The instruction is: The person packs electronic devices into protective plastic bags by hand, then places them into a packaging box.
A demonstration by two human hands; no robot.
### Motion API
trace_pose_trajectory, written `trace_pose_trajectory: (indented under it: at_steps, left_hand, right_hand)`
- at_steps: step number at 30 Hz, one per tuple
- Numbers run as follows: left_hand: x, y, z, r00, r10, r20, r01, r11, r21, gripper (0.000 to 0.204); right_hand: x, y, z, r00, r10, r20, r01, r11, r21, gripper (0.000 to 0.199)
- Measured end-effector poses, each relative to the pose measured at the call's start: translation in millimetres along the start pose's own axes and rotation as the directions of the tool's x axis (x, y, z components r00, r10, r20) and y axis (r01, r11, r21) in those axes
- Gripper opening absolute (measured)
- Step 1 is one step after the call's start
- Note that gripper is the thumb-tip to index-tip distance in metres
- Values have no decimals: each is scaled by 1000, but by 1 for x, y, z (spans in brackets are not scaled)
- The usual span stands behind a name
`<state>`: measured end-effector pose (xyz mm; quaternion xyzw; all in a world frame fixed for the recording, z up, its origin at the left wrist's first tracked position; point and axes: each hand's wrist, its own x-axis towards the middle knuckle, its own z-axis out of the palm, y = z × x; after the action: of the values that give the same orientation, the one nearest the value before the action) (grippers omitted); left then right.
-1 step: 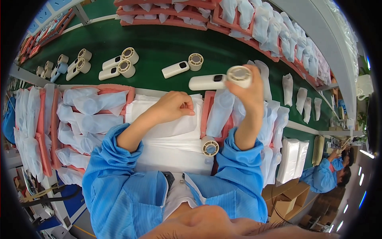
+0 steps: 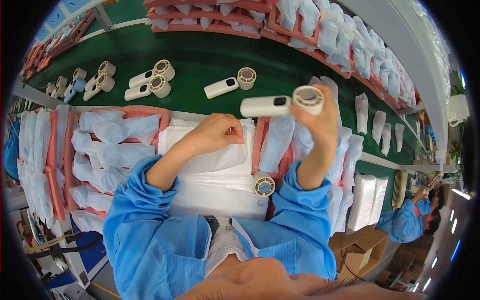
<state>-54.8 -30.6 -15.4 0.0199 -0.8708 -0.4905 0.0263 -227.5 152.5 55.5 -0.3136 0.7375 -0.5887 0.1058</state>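
My right hand (image 2: pixel 322 112) grips a white handheld fan (image 2: pixel 265 106) by its round head. The fan's handle points left, with a small dark display panel near the head, and it is lifted over the front edge of the green bench. My left hand (image 2: pixel 218 132) is closed, its curled fingertips pressed on the top white bag (image 2: pixel 220 156) of a flat stack. Another handheld fan (image 2: pixel 264 185) has its round head showing beside the stack's right edge; the rest of it is hard to make out.
Several similar fans (image 2: pixel 221 88) lie along the green bench (image 2: pixel 190 55). Pink foam trays (image 2: pixel 162 120) of bagged fans stand left, right and at the back. Loose bagged pieces (image 2: pixel 361 114) lie at right, above white packs (image 2: pixel 362 202) and a cardboard box (image 2: pixel 357 252). Another person (image 2: pixel 402 220) is far right.
My right hand has shifted slightly to the right with the handheld fan. My left hand stays almost in place on the bag stack.
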Motion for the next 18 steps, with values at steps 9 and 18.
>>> trace_pose_trajectory:
  at_steps: [9,18]
  left_hand:
    - [-10,20,-35,986,-122,-111,102,980,-168,14]
    - [1,-10,34,995,4,-96,2,998,68,18]
  right_hand:
    - [-18,-15,-10,968,-148,202,155,988,-18,56]
    - [-15,-15,-22,981,-112,161,131,985,-111,56]
